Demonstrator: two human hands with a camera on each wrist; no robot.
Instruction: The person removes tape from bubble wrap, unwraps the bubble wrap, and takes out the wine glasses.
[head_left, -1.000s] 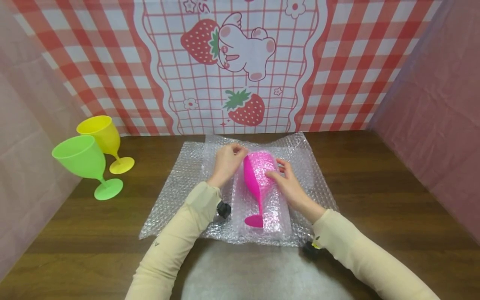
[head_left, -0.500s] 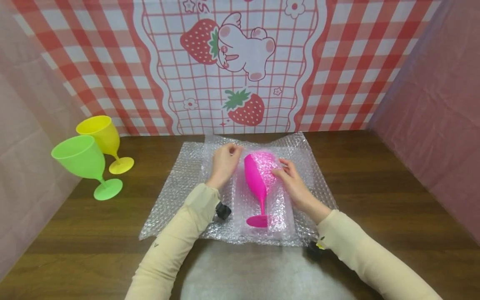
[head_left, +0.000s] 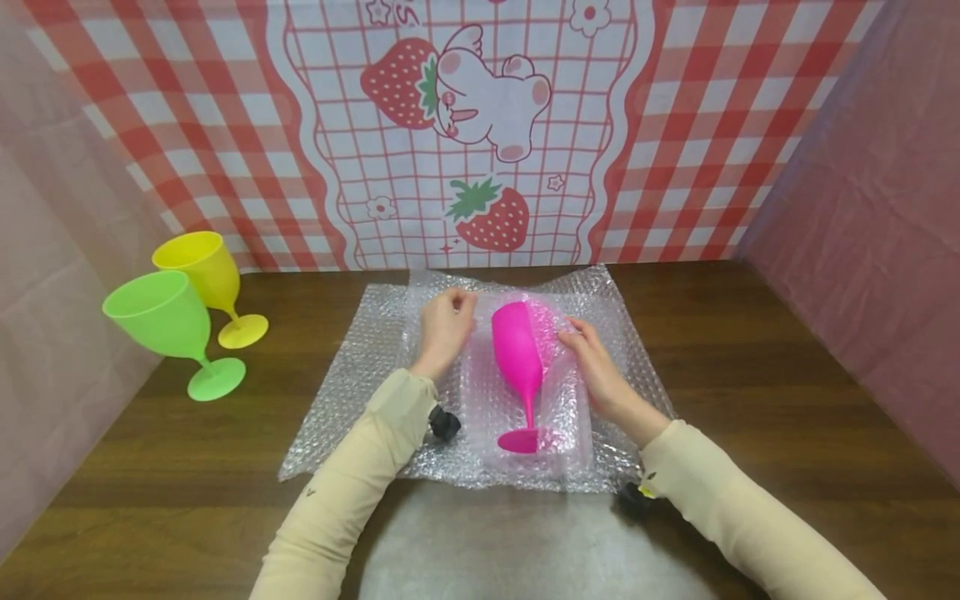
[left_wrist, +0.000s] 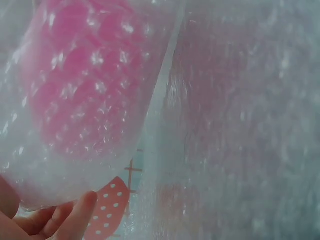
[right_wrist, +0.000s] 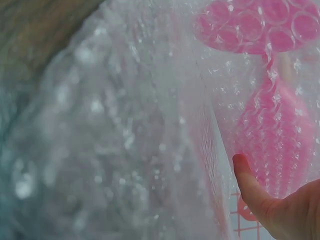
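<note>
A pink goblet lies tilted with its foot toward me, on clear bubble wrap. Its right side is covered by a layer of the wrap, and its left side shows bare. My left hand is left of the goblet's rim and pinches an edge of the wrap. In the left wrist view, the fingertips lie against the wrap below the pink bowl. Beside the bowl on the right, my right hand holds the covering layer, thumb on top. The fingers beneath are mostly hidden.
A green goblet and a yellow goblet stand upright on the wooden table at the left. A checked cloth hangs behind. A grey mat lies in front.
My right hand has shifted right, and the covering layer now leaves more of the goblet bare. The goblet has turned and slid slightly right. My left hand has moved slightly left.
</note>
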